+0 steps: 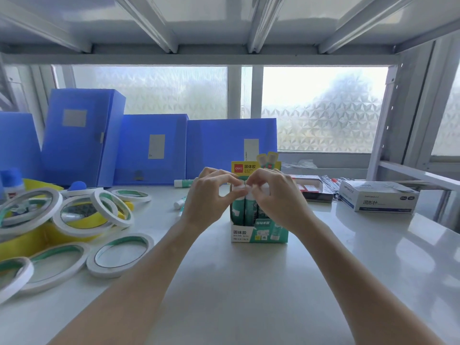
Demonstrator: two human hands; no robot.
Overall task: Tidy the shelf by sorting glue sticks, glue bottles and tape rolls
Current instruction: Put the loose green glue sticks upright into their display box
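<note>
Both forearms reach up the middle of my view, and I've got the two hands meeting right over the glue box (258,231) on the shelf (249,282). My left hand (207,197) curls its fingers (239,192) in a pinch on the white cap of a glue stick (238,202) standing in the box; my right hand (276,195) pinches the cap of the stick just beside it. Both grips are tight and narrow, fingertips nearly touching each other above the box.

So I'm on the glue-stick step, I reckon: seating sticks upright in their display box. Other sticks are upright in there, packed close. Loose sticks (183,183) lie on the shelf to the left of the box, one near the blue folders (151,150), others partly hidden behind my left wrist.

Tape rolls (119,255) sprawl over the left side, some stacked on a yellow tray (22,242), some flat on the shelf. Glue bottles (11,181) with blue caps stand at the far left edge.

Next, as I judge it: push these two down level, let go, then reach left for the stray sticks. That calls for a straight downward press so the tight row doesn't tip.
</note>
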